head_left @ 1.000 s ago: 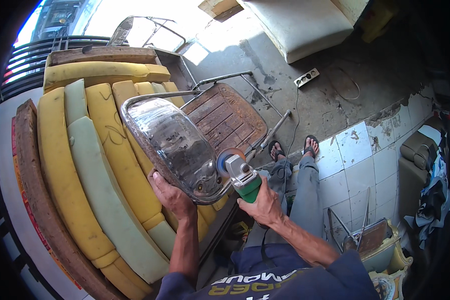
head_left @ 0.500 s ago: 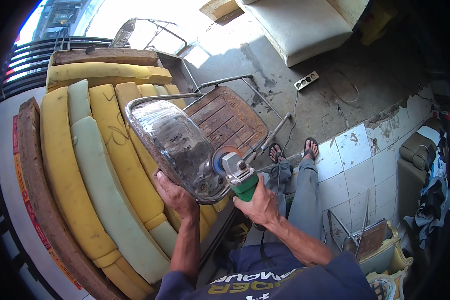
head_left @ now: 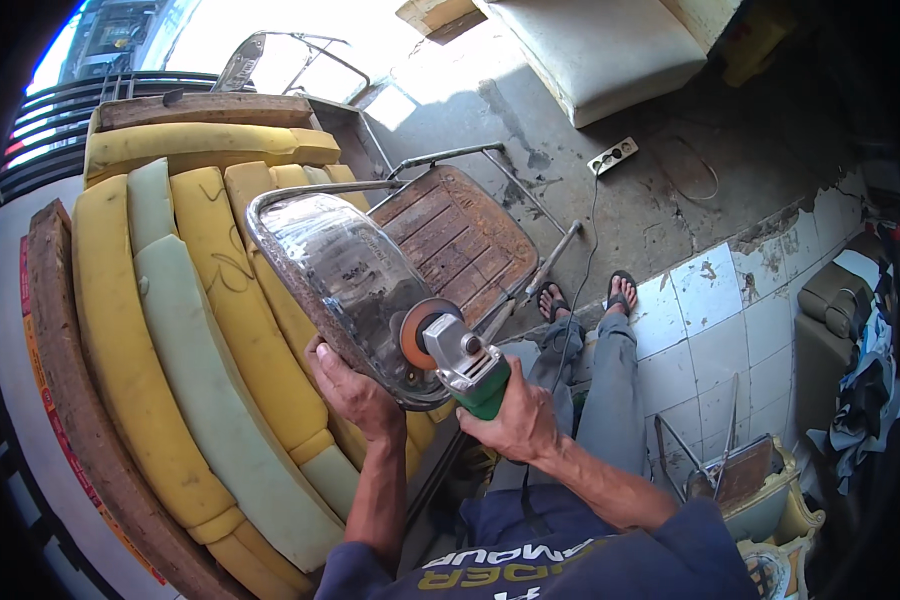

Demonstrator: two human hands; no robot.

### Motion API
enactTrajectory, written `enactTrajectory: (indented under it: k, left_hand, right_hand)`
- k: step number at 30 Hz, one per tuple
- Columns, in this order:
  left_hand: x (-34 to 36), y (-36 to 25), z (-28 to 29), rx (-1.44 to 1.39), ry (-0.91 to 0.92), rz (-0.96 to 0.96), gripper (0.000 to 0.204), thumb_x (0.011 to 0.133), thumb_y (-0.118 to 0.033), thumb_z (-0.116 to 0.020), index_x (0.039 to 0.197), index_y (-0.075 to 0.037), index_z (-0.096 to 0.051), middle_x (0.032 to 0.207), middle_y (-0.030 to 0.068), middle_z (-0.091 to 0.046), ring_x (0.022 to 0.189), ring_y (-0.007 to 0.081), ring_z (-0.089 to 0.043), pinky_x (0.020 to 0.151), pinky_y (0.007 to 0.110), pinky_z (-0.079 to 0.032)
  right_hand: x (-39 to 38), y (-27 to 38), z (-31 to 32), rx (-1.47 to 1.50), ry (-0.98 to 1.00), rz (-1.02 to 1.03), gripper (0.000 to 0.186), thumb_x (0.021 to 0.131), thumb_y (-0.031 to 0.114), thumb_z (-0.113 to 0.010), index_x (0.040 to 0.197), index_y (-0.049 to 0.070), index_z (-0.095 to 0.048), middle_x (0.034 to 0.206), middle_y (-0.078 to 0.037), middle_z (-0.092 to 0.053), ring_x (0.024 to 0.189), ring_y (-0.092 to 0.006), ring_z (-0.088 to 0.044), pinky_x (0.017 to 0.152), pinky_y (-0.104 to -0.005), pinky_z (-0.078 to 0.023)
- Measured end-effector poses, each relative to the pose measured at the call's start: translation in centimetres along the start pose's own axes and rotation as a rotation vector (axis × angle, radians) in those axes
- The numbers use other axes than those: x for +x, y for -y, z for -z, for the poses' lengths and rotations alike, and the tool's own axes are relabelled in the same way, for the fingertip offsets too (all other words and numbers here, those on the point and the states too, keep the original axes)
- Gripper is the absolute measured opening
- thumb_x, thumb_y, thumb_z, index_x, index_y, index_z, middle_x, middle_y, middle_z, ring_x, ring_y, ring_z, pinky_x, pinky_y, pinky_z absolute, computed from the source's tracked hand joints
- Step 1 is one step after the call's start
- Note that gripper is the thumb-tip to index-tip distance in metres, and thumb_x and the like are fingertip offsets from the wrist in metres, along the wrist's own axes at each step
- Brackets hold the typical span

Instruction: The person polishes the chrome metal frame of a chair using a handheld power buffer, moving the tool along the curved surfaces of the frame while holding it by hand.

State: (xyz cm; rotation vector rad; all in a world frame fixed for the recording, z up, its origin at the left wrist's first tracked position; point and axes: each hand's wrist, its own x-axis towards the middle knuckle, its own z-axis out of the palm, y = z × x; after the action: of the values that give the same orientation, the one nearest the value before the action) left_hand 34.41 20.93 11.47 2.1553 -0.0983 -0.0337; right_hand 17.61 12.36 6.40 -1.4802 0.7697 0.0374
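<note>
My right hand (head_left: pixel 515 418) is wrapped round the green body of an angle grinder (head_left: pixel 467 360). Its orange-brown disc (head_left: pixel 422 332) is over the lower part of a metal chair's shiny, worn backrest (head_left: pixel 340 258); I cannot tell whether the two touch. With my left hand (head_left: pixel 358 392) I grip the tubular rim at the backrest's lower left, the fingers partly hidden behind it. The folding chair's rusty slatted seat (head_left: pixel 457 232) and bare legs lie beyond the backrest.
Yellow and pale green foam pieces (head_left: pixel 225 390) fill a wooden frame (head_left: pixel 65 330) on the left. A power strip (head_left: pixel 612 156) lies on the concrete floor, its cord running near my feet. A pale upholstered seat (head_left: pixel 600 50) stands at the back; another chair frame (head_left: pixel 735 470) is at the lower right.
The grinder has shifted slightly left and down, and its disc has turned to show more of its face. My left hand keeps its hold on the backrest rim.
</note>
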Motion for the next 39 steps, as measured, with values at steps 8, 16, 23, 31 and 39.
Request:
enactTrajectory:
  k: [8,16,23,31,39]
  left_hand:
    - [-0.2,0.5,0.3,-0.074,-0.043,0.043,0.04,0.115,-0.031,-0.029,0.122,0.0,-0.053,0.109,0.0109,-0.062,0.098,0.0179,-0.058,0.093,0.034,-0.049]
    - [-0.1,1.0,0.7,-0.099,-0.044,0.04,0.039,0.115,-0.031,-0.031,0.122,0.0,-0.054,0.11,0.0113,-0.061,0.1,0.0182,-0.058,0.093,0.034,-0.049]
    - [0.1,0.9,0.9,-0.151,-0.035,0.021,0.039,0.116,-0.03,-0.03,0.124,0.001,-0.052,0.111,0.0119,-0.061,0.1,0.0182,-0.059,0.094,0.035,-0.05]
    - [0.0,1.1,0.8,-0.091,-0.035,0.025,0.039,0.115,-0.029,-0.029,0.125,0.001,-0.052,0.113,0.0129,-0.062,0.1,0.0188,-0.06,0.094,0.035,-0.051]
    - [0.1,1.4,1.1,-0.056,-0.041,0.032,0.042,0.115,-0.032,-0.029,0.123,0.001,-0.053,0.111,0.0125,-0.061,0.1,0.0196,-0.058,0.094,0.036,-0.048]
  right_hand:
    - [-0.2,0.1,-0.7,0.019,0.037,-0.011,0.081,0.077,0.035,-0.086,0.132,-0.004,-0.04,0.1,-0.029,-0.072,0.095,-0.0497,-0.072,0.085,-0.0541,-0.058]
    - [0.9,1.3,0.8,-0.071,0.086,-0.083,0.079,0.08,0.037,-0.083,0.131,-0.005,-0.04,0.098,-0.03,-0.072,0.092,-0.0507,-0.072,0.085,-0.0546,-0.058]
    - [3.1,0.5,1.8,-0.095,0.079,-0.064,0.078,0.078,0.036,-0.083,0.126,-0.008,-0.041,0.095,-0.031,-0.071,0.09,-0.0496,-0.073,0.084,-0.0537,-0.058]
    - [3.2,1.1,1.7,-0.128,0.076,-0.074,0.076,0.08,0.037,-0.079,0.13,-0.007,-0.041,0.091,-0.03,-0.072,0.086,-0.0505,-0.073,0.082,-0.0556,-0.058]
    - [3.8,1.9,0.9,-0.07,0.076,-0.155,0.078,0.077,0.037,-0.083,0.129,-0.006,-0.042,0.095,-0.031,-0.072,0.09,-0.0503,-0.073,0.084,-0.0541,-0.059]
